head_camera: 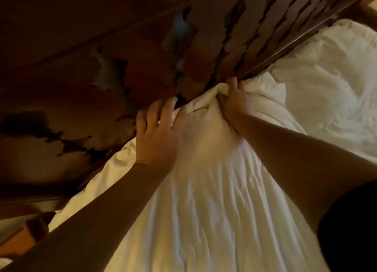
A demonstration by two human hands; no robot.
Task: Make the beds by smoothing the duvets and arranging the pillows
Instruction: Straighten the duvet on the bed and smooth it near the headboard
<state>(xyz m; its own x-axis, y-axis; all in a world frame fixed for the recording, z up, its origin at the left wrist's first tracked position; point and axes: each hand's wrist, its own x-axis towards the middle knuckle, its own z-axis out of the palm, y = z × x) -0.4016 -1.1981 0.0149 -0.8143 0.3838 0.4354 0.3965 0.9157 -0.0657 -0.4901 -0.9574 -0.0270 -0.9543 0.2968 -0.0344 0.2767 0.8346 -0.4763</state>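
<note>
Bunching the duvet point(204, 190) edge, right hand point(234, 104) fisted, left hand point(157, 133) spread (tight against headboard point(265, 27)).

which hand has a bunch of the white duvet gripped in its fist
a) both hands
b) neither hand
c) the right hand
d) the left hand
c: the right hand is clenched around a gathered fold of the duvet near the dark wooden headboard, while the left hand has its fingers spread along the duvet's edge.
</note>
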